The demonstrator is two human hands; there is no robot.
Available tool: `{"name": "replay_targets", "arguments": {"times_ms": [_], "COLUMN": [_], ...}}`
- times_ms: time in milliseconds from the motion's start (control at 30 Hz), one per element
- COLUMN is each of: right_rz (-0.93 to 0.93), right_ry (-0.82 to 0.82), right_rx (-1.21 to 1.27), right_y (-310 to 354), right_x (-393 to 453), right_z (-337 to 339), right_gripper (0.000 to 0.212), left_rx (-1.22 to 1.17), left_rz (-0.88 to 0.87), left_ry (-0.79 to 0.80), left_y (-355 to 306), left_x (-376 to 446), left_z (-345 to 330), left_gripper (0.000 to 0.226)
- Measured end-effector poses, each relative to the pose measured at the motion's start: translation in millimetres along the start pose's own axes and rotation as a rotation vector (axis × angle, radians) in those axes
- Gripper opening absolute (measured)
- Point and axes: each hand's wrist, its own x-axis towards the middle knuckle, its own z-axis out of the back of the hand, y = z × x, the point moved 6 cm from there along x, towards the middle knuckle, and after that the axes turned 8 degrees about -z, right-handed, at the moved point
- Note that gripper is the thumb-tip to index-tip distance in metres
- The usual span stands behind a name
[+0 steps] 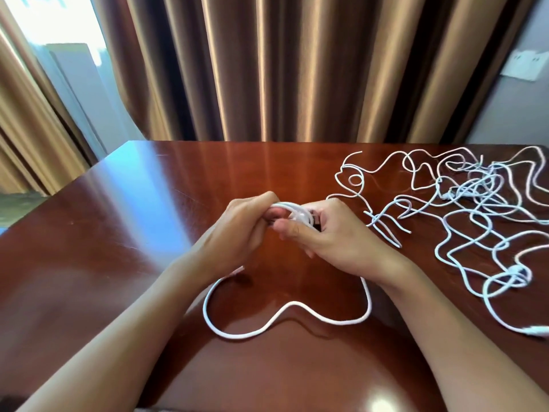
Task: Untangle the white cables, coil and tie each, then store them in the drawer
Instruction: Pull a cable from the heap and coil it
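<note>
Both hands, left hand [237, 230] and right hand [335, 236], gripped a small coil of white cable [292, 214] with curled fingers; its loose tail [285, 315], nearer the person, could spring the coil open.

bright daylight from the window [44, 40] at left glares on the table [142, 185]; edges bend, slightly blurred.

I see a white cable [285, 319] looped on a glossy reddish-brown wooden table [124, 221], which carries pale streaks of reflected light. The tangle of cables [475, 209] on the right is white too, with a faint bluish cast. Behind, the curtains [297, 66] are bronze-brown, banded in vertical light and dark folds. I make out a white wall socket plate [524, 65] on a grey wall [502, 114].
</note>
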Motion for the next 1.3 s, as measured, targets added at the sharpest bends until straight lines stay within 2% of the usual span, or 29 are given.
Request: {"name": "replay_targets", "arguments": {"times_ms": [133,200,267,367,433,500,567,633,667,733,800,867,967,1033,1067,1133,1200,1300], "right_rz": [0.035,0.042,0.065,0.105,0.109,0.117,0.150,0.145,0.106,0.019,-0.054,-0.100,-0.133,-0.108,-0.077,-0.012,0.039,0.107], "right_ry": [-0.132,-0.177,-0.217,-0.303,-0.352,-0.391,-0.449,-0.432,-0.383,-0.284,-0.204,-0.194,-0.197,-0.221,-0.251,-0.349,-0.442,-0.529], "right_rx": [0.244,0.229,0.157,0.025,-0.039,-0.177,-0.384,-0.615,-0.705,-0.791,-0.833,-0.800,-0.607,-0.495,-0.465,-0.385,-0.244,-0.064], "right_y": [8,7,4,3,6,8,8,9,8,6,0,-2,-6,-7,-7,-4,1,10], "right_x": [-2,0,-1,-5,-5,-3,-2,-2,-3,-5,-6,-6,-5,-2,0,2,0,-9], "right_z": [5,-1,-10,-18,-13,-8,-2,0,0,-1,-3,0,5,4,5,8,15,20], "right_gripper": [0.025,0.030,0.035,0.029,0.032,0.032,0.017,0.006,0.005,0.013,0.025,0.029,0.018,0.033,0.037,0.040,0.042,0.046], "left_rx": [-0.363,-0.585,-0.740,-0.819,-0.795,-0.638,-0.296,-0.074,-0.019,0.023,0.054,0.146,0.381,0.517,0.509,0.304,0.088,-0.170], "left_rz": [0.272,0.377,0.454,0.492,0.508,0.486,0.351,0.221,0.143,-0.036,-0.150,-0.192,-0.228,-0.226,-0.190,-0.061,0.088,0.330], "left_ry": [-0.192,-0.237,-0.206,-0.067,-0.007,0.049,0.094,0.025,-0.025,-0.009,0.093,0.145,0.125,0.088,0.048,-0.061,-0.204,-0.295], "left_y": [11,7,0,-15,-16,-7,4,6,0,-14,-21,-21,-19,-16,-14,-6,2,15], "left_x": [-1,-1,-2,-3,-3,-4,-4,-5,-4,-1,-1,0,3,4,4,1,-1,-4], "left_z": [-3,-9,-21,-38,-40,-36,-29,-18,-12,-9,-13,-15,-9,-7,-6,-4,-2,-9], "left_gripper": [0.035,0.046,0.040,0.038,0.042,0.045,0.044,0.027,0.031,0.050,0.052,0.040,0.041,0.034,0.024,0.015,0.019,0.034]}}
